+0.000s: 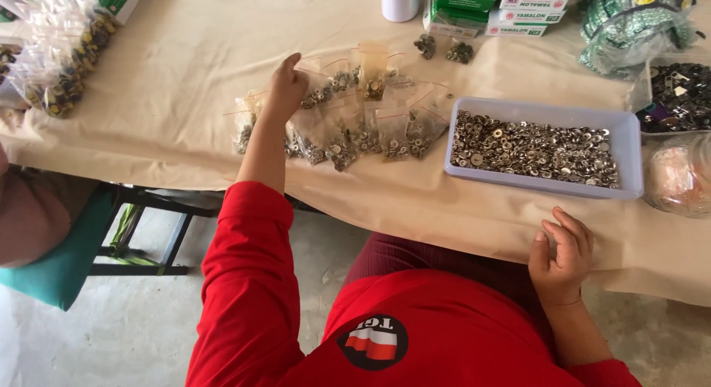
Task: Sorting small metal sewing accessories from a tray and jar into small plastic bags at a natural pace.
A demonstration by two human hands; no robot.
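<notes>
Bagged metal snaps [348, 131] under left hand [285, 91], grip loosely curled, touching, nothing clamped

Top: red long-sleeved shirt, plain cloth.
Sleeves: the left sleeve [244, 283] is pushed up to the forearm; the right sleeve [603, 374] is similar.
Chest mark: round black badge [372, 342] with a red-and-white emblem.
Legs: dark maroon trousers [437, 261].
Hands: bare.

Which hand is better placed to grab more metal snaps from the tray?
Probably right: the right hand rests at the table edge just below the tray; the left hand is over the small bags.
</notes>
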